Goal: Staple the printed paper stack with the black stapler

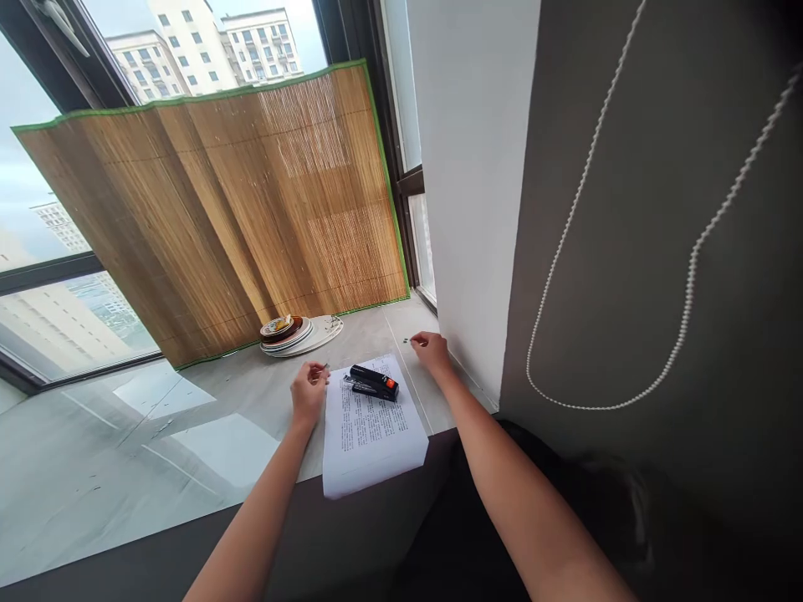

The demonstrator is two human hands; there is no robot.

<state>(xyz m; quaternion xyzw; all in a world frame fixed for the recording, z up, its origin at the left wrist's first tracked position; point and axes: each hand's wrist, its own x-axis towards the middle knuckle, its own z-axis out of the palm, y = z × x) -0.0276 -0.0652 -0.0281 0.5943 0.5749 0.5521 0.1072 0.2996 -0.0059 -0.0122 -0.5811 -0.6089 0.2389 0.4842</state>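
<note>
A black stapler (375,382) with an orange-red patch lies on printed paper sheets (375,435), its upper arm raised from the base. My left hand (307,390) is at the paper's left edge, fingers pinched together with a tiny greyish piece at their tips, too small to name. To the right of the paper, my right hand (432,349) rests low over the sill with its fingertips closed. Small dark bits (405,340) lie just left of those fingertips. Whether the right fingers hold one of them I cannot make out.
A stack of plates (301,341) stands at the back of the tiled sill (251,376). Behind it a bamboo mat (251,201) with green edging leans against the window. A white wall column (470,184) rises at right, with a hanging bead chain (568,226). The paper overhangs the front edge.
</note>
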